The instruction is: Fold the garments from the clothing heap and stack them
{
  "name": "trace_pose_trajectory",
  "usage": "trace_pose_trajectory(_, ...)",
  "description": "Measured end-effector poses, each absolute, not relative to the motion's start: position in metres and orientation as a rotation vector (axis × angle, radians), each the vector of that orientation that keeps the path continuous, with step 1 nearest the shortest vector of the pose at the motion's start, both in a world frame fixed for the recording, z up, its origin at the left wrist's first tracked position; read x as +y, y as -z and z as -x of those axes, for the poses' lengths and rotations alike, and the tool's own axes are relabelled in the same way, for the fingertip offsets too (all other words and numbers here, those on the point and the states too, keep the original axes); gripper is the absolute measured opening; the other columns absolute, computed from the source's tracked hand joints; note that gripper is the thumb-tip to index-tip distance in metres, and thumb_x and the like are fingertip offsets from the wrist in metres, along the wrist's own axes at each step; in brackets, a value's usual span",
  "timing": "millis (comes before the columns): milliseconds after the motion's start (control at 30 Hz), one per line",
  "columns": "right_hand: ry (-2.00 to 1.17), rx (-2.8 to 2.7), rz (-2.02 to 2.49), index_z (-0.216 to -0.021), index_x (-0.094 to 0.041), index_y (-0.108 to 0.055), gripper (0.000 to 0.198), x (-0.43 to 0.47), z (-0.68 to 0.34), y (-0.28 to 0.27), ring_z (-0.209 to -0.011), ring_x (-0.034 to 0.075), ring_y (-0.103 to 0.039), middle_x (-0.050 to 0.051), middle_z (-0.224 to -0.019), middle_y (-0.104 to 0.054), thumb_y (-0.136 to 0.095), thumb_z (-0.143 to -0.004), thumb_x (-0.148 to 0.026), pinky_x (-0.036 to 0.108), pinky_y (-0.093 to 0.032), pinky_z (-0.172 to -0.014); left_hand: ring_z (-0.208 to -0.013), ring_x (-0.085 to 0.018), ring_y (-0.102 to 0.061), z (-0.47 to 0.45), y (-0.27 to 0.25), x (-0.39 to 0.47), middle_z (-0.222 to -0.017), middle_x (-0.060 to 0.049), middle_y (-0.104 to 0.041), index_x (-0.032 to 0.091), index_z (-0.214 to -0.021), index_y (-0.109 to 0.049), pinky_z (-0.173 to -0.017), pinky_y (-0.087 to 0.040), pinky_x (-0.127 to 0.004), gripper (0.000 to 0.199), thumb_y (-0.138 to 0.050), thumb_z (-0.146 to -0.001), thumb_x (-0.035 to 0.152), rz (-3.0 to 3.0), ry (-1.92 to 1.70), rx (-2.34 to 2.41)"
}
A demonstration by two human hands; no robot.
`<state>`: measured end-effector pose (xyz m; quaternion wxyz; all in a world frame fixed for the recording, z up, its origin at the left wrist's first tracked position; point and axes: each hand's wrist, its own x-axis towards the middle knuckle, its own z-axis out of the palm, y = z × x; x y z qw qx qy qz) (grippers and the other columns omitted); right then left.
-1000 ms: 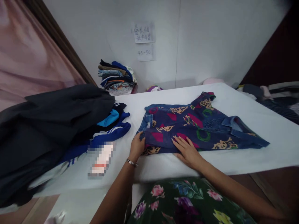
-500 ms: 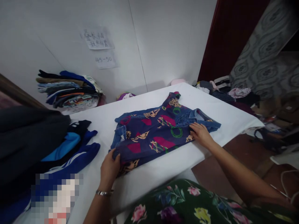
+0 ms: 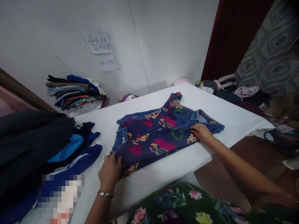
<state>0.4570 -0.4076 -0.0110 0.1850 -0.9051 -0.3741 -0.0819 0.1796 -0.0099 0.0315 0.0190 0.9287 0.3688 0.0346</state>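
A dark blue denim shirt [image 3: 149, 133] with red, green and tan printed shapes lies flat on the white table [image 3: 140, 107]. Its collar [image 3: 198, 115] is at the right and a sleeve points away towards the wall. At the near left corner my left hand [image 3: 111, 169], with a bracelet at the wrist, has its thumb and fingers closed on the hem. My right hand [image 3: 202, 133] pinches the cloth along the near edge, close to the collar. Part of each hand's fingertips is hidden by the fabric.
Dark and blue clothes [image 3: 58, 146] are heaped at my left. A folded stack of garments [image 3: 77, 93] stands by the wall, below two paper notes [image 3: 102, 46]. More clothes [image 3: 240, 90] lie past the table's right end.
The view has shifted slightly, so the scene sits a little lower and further right. Both hands keep their hold on the shirt, which lies much as before.
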Motion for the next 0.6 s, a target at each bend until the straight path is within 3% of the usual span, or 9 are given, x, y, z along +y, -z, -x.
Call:
trace_pose_trajectory(200,0.260,-1.138,2.498,-0.112,-0.018,-0.066,0.031,-0.374,-0.446,-0.003,-0.103,0.023,-0.059,0.010,-0.110,-0.067,-0.048,-0.093,-0.036,0.036,-0.040,-0.092,-0.108,-0.025,-0.057,-0.230,-0.043,-0.035,-0.118,-0.011,-0.061,0.017,-0.111,-0.063,-0.094,-0.046,-0.038,0.034,-0.043,-0.091,0.035,-3.002,-0.489,0.467)
trace_pose_trajectory(333,0.112,-1.219,2.544,-0.104,-0.018,-0.068,0.027,-0.341,-0.442,-0.016,-0.092,0.021,-0.060,0.009,-0.098,-0.069,-0.049,-0.093,-0.034,0.031,-0.042,-0.083,-0.118,-0.023,-0.053,-0.277,-0.029,-0.062,-0.127,-0.010,-0.059,0.018,-0.117,-0.062,-0.101,-0.042,-0.038,0.033,-0.045,-0.092,0.031,-2.961,-0.469,0.158)
trace_pose_trajectory(467,0.004,-1.136,2.618,-0.090,-0.019,-0.069,0.021,-0.325,-0.446,-0.019,-0.086,0.018,-0.060,0.007,-0.091,-0.067,-0.048,-0.092,-0.023,0.025,-0.040,-0.075,-0.131,-0.026,-0.043,-0.295,-0.006,-0.076,-0.139,-0.010,-0.051,0.020,-0.129,-0.055,-0.107,-0.034,-0.048,0.040,-0.044,-0.093,0.035,-3.043,-0.295,0.155)
trace_pose_trajectory(600,-0.023,-1.074,2.624,-0.090,-0.020,-0.067,0.018,-0.322,-0.453,-0.012,-0.086,0.016,-0.059,0.006,-0.092,-0.066,-0.049,-0.092,-0.023,0.023,-0.039,-0.072,-0.133,-0.026,-0.040,-0.294,0.006,-0.076,-0.141,-0.011,-0.049,0.017,-0.132,-0.052,-0.110,-0.029,-0.048,0.046,-0.039,-0.095,0.040,-3.044,-0.215,0.258)
